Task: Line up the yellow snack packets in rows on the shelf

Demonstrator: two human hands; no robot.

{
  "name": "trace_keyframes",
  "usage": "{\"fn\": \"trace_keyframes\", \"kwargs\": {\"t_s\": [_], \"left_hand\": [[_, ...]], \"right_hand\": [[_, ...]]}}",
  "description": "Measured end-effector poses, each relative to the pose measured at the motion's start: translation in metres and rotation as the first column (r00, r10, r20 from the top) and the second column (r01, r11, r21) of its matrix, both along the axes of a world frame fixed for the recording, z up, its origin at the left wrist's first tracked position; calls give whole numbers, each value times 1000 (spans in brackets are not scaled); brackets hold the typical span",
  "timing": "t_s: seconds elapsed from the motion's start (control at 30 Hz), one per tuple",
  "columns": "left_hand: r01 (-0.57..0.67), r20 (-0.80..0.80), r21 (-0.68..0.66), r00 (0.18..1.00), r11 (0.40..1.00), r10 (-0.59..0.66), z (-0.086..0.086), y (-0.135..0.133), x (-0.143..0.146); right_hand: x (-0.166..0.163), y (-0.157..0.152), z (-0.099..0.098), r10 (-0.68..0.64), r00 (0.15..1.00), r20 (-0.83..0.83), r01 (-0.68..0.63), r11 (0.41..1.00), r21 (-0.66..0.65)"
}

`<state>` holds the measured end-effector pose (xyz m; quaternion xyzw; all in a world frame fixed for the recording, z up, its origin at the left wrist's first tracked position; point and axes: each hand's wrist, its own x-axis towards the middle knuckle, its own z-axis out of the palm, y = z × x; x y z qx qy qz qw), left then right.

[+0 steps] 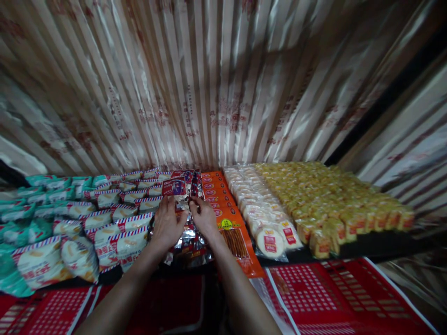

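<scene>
Both my hands reach onto a shelf of packed snacks. My left hand [166, 224] lies with fingers curled over a row of red and silver foil packets [181, 186], touching them. My right hand [204, 216] pinches the edge of one of those foil packets beside the left hand's fingertips. White packets with red and blue striped edges [118, 223] lie just left of my left hand. Orange packets [226, 218] lie in a row just right of my right hand.
Teal packets [31, 209] fill the far left. Round white cakes in clear wrap [261, 218] and yellow wrapped cakes [324, 200] fill the right of the shelf. Red plastic crates [335, 293] stand below the shelf edge. A striped shiny sheet [223, 83] hangs behind.
</scene>
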<state>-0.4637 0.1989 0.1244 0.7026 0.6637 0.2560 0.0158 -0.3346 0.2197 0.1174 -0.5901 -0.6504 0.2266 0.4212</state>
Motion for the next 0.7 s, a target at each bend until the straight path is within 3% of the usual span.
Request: {"fn": "trace_keyframes", "kwargs": {"t_s": [0.33,0.53,0.6,0.7], "left_hand": [[-65,-127,-124,991,990,49,12,6,13],[-6,-93,-181,996,983,-11,13,7,7],[21,-68,-196,997,980,-35,14,8,3],[64,-25,-220,997,973,-71,15,10,-5]], "right_hand": [[-3,6,3,121,988,-98,-122,992,-6],[6,10,4,62,976,-208,-91,987,-130],[6,9,4,47,983,-180,-73,988,-139],[5,7,6,38,999,7,-37,989,-141]]}}
